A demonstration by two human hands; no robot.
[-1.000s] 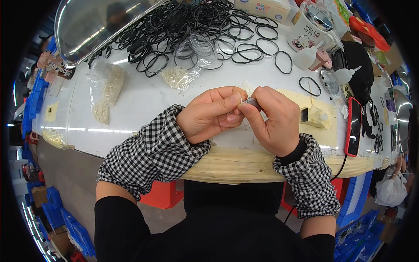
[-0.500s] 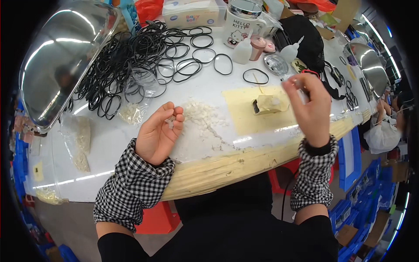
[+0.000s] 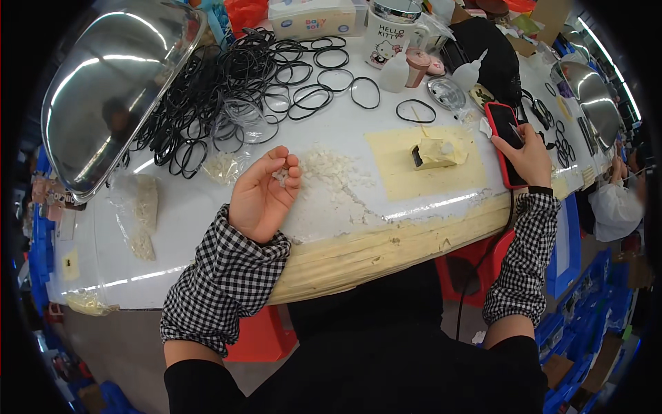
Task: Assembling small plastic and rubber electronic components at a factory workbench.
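Observation:
My left hand (image 3: 265,196) is held palm up over the table with its fingers curled in. Small whitish bits show between its fingertips, partly hidden. Beside it lies a loose spread of white crumbly pieces (image 3: 329,171). On the right, my right hand (image 3: 531,159) reaches across a phone in a red case (image 3: 511,169). Its thumb lies at the phone's left edge and the fingers at the right edge. Between the hands, a small block wrapped in yellowish paper (image 3: 436,154), dark at one end, rests on a yellow sheet (image 3: 393,183).
Many black rubber rings (image 3: 214,90) lie heaped at the back left, by a shiny metal dome (image 3: 114,90). A clear bag of pale pieces (image 3: 143,210) is at left. A white mug (image 3: 387,41) and a squeeze bottle (image 3: 469,72) stand behind. Yellowish tape covers the front edge (image 3: 386,245).
My right hand has moved right, from near the wrapped block onto the phone, which now shows. My left hand keeps its curled pose. The whole view has shifted slightly.

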